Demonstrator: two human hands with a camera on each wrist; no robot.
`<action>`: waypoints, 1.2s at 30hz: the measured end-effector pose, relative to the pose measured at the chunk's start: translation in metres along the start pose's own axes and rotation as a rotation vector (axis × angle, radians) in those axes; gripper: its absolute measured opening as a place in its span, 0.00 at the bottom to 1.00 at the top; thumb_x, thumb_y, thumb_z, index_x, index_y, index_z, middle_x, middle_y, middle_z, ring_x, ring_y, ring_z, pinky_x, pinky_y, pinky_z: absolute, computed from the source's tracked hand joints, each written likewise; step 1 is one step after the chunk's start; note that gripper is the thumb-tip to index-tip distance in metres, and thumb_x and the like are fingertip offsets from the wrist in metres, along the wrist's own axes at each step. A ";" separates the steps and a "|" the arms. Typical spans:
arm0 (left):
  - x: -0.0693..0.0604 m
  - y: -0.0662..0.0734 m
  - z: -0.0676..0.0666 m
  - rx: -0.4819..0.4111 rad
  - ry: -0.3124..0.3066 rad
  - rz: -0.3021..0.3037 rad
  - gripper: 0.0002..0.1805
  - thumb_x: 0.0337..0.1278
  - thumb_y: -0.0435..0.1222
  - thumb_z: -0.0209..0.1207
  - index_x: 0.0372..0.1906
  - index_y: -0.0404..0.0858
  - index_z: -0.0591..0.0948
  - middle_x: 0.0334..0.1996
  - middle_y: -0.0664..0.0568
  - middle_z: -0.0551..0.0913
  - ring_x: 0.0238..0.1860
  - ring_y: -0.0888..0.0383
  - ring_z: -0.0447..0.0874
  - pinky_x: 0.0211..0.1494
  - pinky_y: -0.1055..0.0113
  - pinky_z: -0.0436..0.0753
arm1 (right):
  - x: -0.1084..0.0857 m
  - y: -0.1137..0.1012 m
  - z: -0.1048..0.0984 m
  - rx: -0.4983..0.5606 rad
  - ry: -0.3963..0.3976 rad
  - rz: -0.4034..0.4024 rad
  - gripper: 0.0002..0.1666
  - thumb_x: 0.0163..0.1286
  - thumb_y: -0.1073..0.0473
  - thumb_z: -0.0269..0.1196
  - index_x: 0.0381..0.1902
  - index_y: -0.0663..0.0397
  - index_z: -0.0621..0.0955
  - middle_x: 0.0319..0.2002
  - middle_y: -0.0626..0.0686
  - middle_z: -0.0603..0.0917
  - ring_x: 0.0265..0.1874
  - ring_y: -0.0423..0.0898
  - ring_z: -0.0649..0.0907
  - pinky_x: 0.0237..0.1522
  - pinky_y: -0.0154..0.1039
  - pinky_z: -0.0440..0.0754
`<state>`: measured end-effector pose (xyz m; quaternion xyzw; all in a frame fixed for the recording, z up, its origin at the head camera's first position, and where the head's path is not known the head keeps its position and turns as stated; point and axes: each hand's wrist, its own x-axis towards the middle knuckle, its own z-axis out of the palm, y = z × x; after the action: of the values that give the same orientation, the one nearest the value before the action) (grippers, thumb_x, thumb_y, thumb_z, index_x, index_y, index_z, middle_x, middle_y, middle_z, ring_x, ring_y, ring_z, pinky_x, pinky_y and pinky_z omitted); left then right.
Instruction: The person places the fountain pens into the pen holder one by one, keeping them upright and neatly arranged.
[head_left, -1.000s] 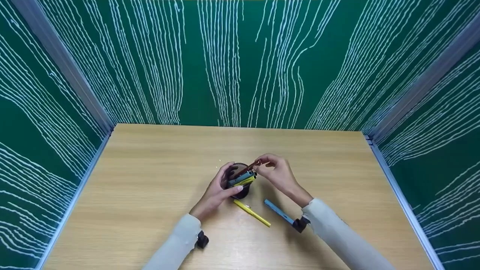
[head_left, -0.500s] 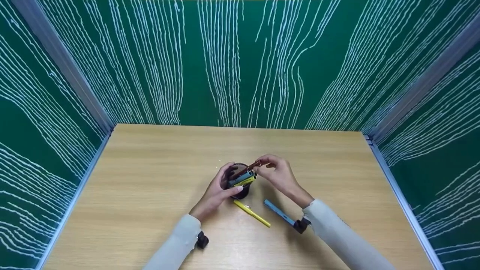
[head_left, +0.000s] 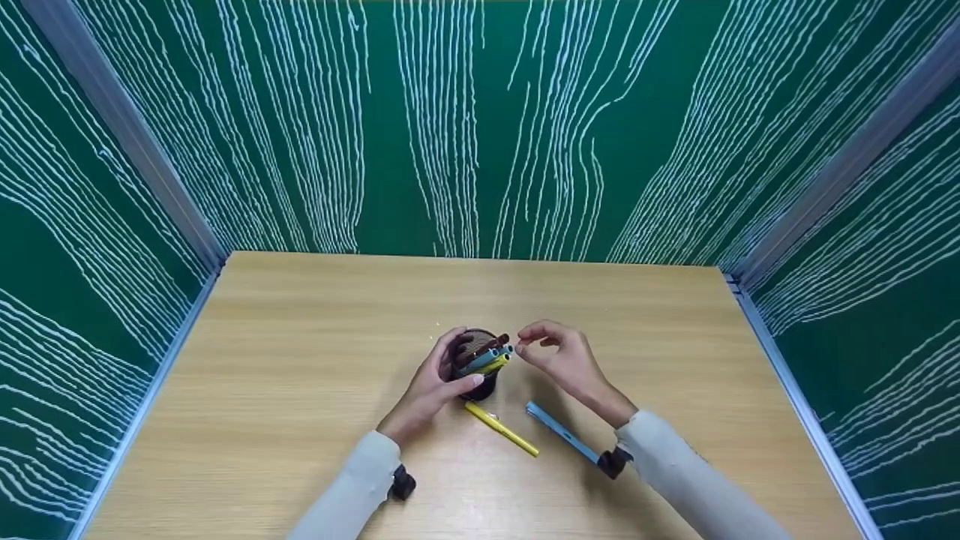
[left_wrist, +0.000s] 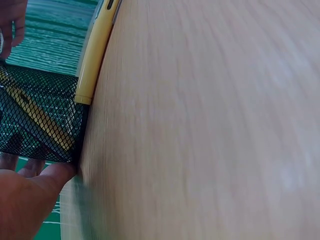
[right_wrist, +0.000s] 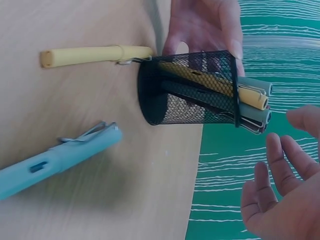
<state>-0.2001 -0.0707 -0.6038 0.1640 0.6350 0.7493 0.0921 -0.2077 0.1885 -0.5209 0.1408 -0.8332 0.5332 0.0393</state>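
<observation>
My left hand (head_left: 426, 394) holds a black mesh pen holder (head_left: 484, 388) that stands on the table, its fingers and thumb around the mesh. Several pens lean in the holder, with a brown pen (head_left: 501, 341), a yellow pen (right_wrist: 254, 97) and blue-green ones poking above the rim. Just right of the rim, my right hand (head_left: 571, 366) is apart from the pens, its fingers loosely bent with nothing in them. A loose yellow pen (head_left: 502, 430) lies in front of the holder. Nearer the right wrist lies a light blue pen (head_left: 559, 430).
Everything rests on a wooden tabletop (head_left: 315, 322). Green panels (head_left: 495, 135) with white wavy lines stand behind and at both sides, joined by metal posts (head_left: 847, 142). Black wrist cameras (head_left: 403, 484) sit at both cuffs.
My right hand has let go of the brown pen and drawn back slightly to the right. That pen now leans in the holder. The left hand still grips the holder.
</observation>
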 end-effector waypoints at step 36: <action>0.000 -0.001 -0.001 0.026 0.011 -0.009 0.50 0.66 0.32 0.74 0.87 0.39 0.59 0.80 0.38 0.70 0.80 0.40 0.69 0.86 0.46 0.63 | -0.063 0.048 -0.003 -0.060 -0.069 0.129 0.11 0.70 0.62 0.77 0.47 0.61 0.90 0.43 0.48 0.91 0.49 0.52 0.87 0.60 0.57 0.85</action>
<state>-0.2005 -0.0713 -0.6051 0.1582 0.6458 0.7415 0.0900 -0.1605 0.2219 -0.5751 0.1040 -0.8571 0.5041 -0.0197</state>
